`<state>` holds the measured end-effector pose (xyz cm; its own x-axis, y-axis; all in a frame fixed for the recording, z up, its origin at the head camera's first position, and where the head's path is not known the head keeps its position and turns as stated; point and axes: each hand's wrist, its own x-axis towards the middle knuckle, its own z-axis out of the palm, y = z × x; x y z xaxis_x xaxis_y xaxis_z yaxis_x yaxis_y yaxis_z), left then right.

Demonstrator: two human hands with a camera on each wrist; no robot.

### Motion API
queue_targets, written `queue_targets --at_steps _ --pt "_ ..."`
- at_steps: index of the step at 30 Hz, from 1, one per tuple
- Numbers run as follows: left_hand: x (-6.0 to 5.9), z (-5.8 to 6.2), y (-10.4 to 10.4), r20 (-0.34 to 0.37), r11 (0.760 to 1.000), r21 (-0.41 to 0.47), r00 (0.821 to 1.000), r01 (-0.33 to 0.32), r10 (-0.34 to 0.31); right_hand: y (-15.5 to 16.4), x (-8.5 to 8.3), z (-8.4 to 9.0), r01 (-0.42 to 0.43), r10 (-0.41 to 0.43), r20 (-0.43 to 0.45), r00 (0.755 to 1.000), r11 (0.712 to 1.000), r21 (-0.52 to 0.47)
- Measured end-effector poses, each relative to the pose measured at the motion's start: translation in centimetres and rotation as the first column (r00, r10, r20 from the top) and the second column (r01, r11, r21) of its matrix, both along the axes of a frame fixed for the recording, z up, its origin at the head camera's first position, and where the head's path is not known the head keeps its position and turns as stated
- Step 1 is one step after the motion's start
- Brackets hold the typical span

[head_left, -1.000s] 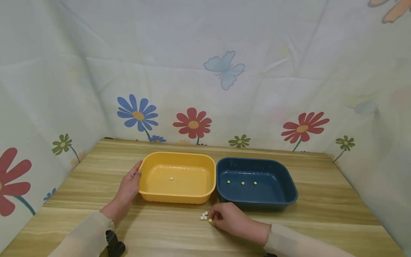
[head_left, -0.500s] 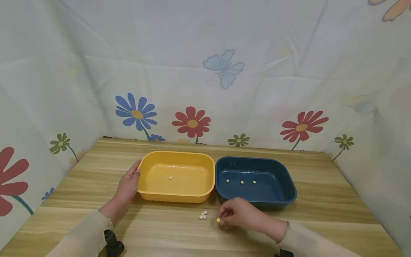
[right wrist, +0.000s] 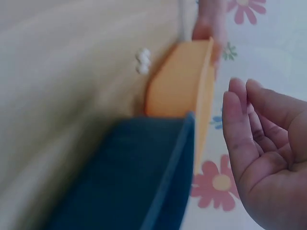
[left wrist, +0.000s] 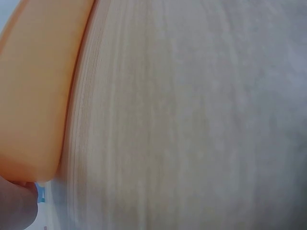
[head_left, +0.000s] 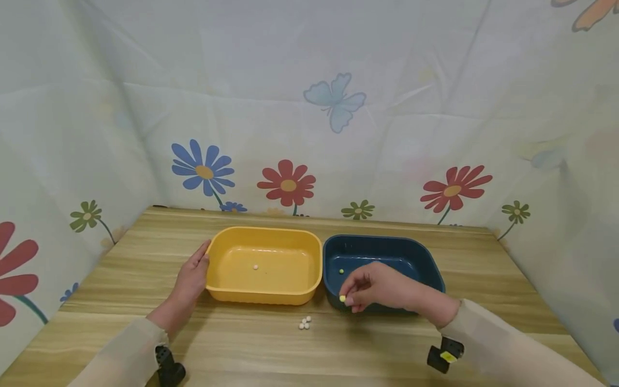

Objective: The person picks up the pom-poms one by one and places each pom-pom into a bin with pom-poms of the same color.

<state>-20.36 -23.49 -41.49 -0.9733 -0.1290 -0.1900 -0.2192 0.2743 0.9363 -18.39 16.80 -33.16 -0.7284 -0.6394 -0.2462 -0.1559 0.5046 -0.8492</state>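
Note:
My left hand (head_left: pixel 190 279) rests against the left end of the yellow basin (head_left: pixel 263 297), its fingers lying along the outer wall. In the left wrist view, part of that hand (left wrist: pixel 17 203) touches the basin's lower corner. Between thumb and fingertips, my right hand (head_left: pixel 379 287) pinches a small yellow ball (head_left: pixel 342 298) over the near left rim of the dark blue basin (head_left: pixel 430 263). The right wrist view shows the same hand (right wrist: pixel 268 148) beside the basins, but the ball is hidden there. One yellow-green ball (head_left: pixel 341 271) is visible inside the blue basin; the hand covers part of its floor.
A white ball (head_left: pixel 256 267) lies in the yellow basin. Several white balls (head_left: pixel 304 323) sit clustered on the wooden table (head_left: pixel 232 344) in front of the basins. The two basins stand side by side. A flowered cloth (head_left: pixel 242 107) hangs behind and at both sides.
My right hand has picked the yellow ball up from beside the white cluster and carried it right and up to the blue basin's rim. The left hand has stayed at the yellow basin.

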Motion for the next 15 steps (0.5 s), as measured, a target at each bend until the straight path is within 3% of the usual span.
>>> queue_targets --at_steps 8,15 --pt "0.1 -0.1 0.1 -0.001 1.000 0.007 1.000 0.012 -0.012 1.2 -1.9 3.1 -0.020 0.023 -0.045 0.999 0.997 0.068" --pt "0.1 -0.2 0.0 0.002 1.000 0.006 1.000 0.011 -0.011 2.0 -4.8 4.3 -0.089 0.092 -0.015 0.996 0.987 0.132"
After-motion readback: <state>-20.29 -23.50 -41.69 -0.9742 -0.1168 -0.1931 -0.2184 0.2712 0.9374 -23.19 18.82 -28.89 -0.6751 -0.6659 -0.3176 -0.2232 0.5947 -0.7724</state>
